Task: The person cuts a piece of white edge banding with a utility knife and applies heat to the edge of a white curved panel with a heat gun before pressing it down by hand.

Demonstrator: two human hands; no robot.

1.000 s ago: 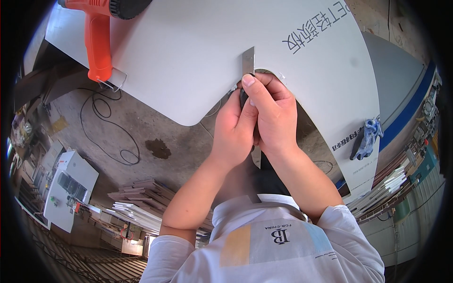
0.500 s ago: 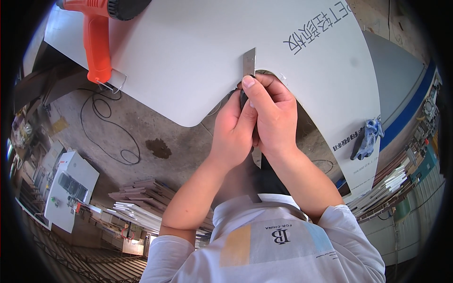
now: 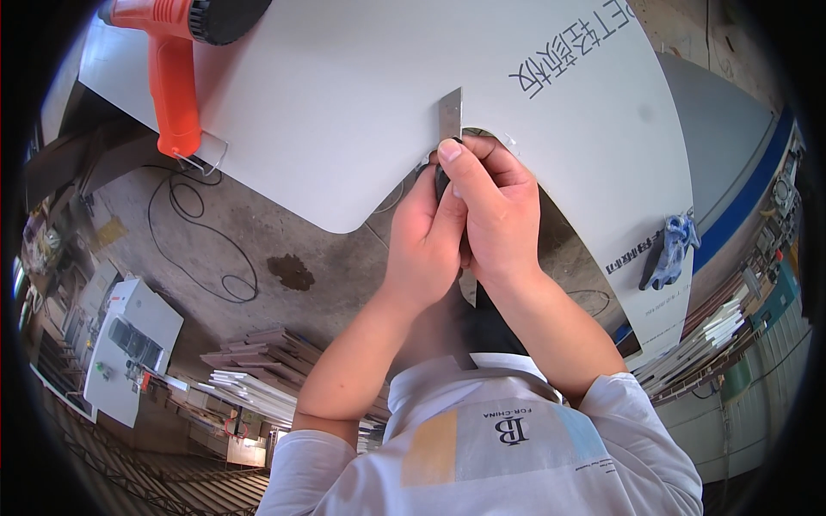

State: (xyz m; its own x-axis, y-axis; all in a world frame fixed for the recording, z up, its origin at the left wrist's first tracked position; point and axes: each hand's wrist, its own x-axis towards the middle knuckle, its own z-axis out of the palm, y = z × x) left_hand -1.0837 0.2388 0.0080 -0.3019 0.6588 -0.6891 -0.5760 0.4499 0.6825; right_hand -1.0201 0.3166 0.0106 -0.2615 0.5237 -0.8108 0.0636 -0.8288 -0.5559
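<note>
A utility knife with a broad metal blade points away from me, its black handle mostly hidden in my fingers. My right hand is closed on it, the thumb pressed near the base of the blade. Against it, my left hand is closed around the lower handle, just left of the right. The blade lies over a white panel at the edge of its curved cutout, where pale shavings show. Whether the blade touches the panel I cannot tell.
An orange heat gun rests on the panel at the far left. Blue-grey gloves lie on its right part. A black cable loops over the concrete floor. Stacked boards and a white machine stand at the lower left.
The knife and both hands have shifted very slightly left within the view, along with parts of the panel. My grip looks the same.
</note>
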